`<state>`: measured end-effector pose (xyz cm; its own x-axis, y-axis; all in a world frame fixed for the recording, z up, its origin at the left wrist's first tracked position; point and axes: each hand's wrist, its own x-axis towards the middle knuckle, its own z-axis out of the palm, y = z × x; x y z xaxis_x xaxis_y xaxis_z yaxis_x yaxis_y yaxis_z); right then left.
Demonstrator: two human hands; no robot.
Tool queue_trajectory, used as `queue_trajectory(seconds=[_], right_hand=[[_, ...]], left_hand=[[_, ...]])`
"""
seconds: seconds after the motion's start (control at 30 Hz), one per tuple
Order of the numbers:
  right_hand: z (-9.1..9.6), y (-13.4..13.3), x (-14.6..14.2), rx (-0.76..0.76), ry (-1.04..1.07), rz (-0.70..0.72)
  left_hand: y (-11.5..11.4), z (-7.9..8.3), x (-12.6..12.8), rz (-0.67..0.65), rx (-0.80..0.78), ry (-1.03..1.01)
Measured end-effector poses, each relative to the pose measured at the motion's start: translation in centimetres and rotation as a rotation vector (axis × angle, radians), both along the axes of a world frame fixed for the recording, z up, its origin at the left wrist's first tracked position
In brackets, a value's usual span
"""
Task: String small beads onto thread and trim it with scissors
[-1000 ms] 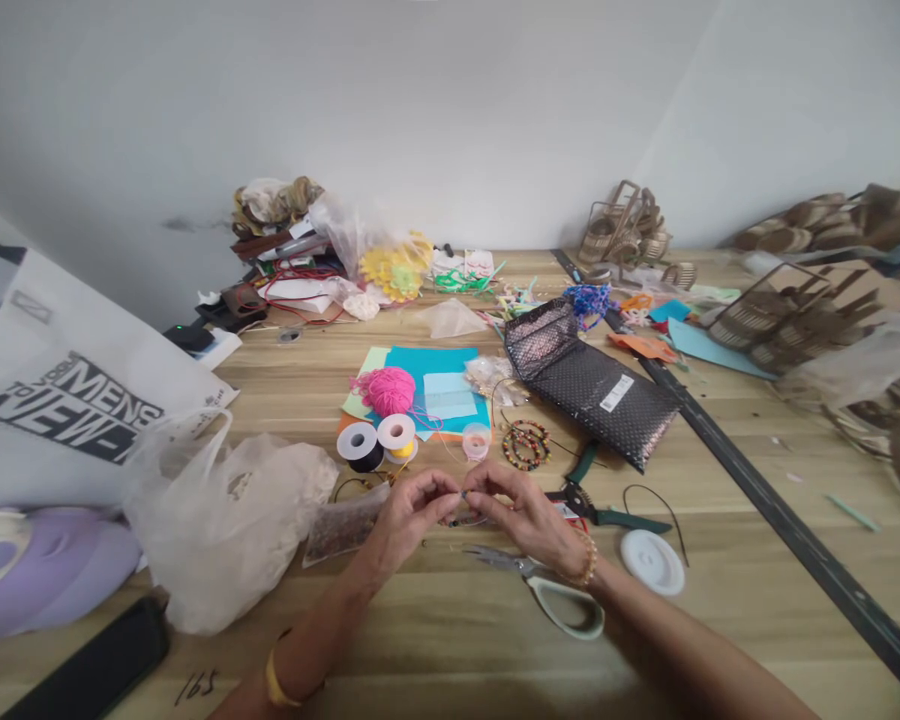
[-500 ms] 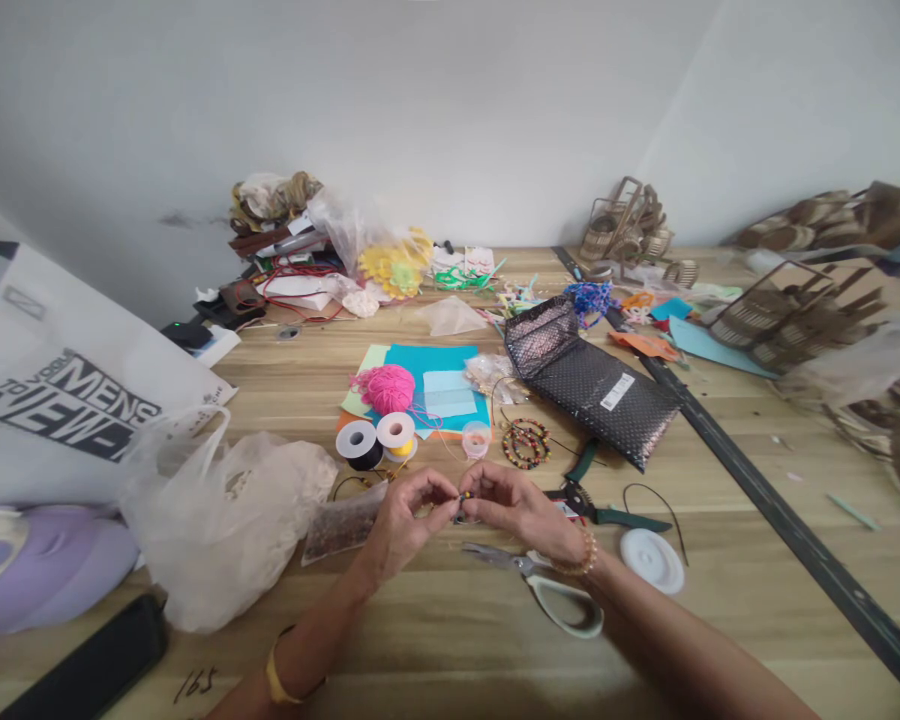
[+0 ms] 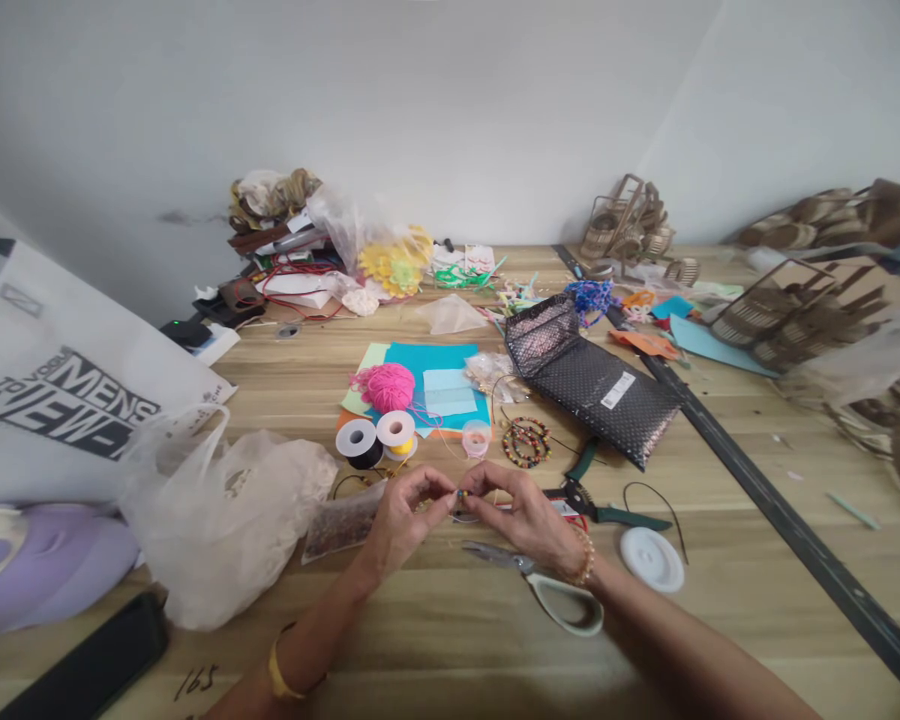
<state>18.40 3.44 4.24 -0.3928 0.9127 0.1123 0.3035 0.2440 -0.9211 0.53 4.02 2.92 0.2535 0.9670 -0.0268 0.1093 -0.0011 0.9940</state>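
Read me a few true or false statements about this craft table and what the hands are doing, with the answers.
1. The left hand and right hand pinch beads between their fingertips. True.
2. The scissors lie by the right wrist. True.
3. The yarn ball sits on the mailer. False: it lies on the coloured sheets, left of the mailer.
4. The phone lies right of the white disc. False: it is far to the left.

Bringing the left hand [image 3: 407,508] and the right hand [image 3: 529,515] just a touch closer together at the fingertips, exposing more of the tiny coloured bead [image 3: 461,494] pinched between them than a second ago
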Motion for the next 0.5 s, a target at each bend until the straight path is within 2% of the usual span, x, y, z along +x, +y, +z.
queue_trajectory(seconds=[0.13, 0.5], right_hand=[[-0.05, 0.10, 0.11, 0.002, 0.014, -0.015], [-0.56, 0.04, -0.03, 0.035, 0.004, -0.028]], left_hand=[[0.09, 0.15, -0.12, -0.026, -0.046, -0.020], [0.11, -0.49, 0.06, 0.008, 0.006, 0.000]])
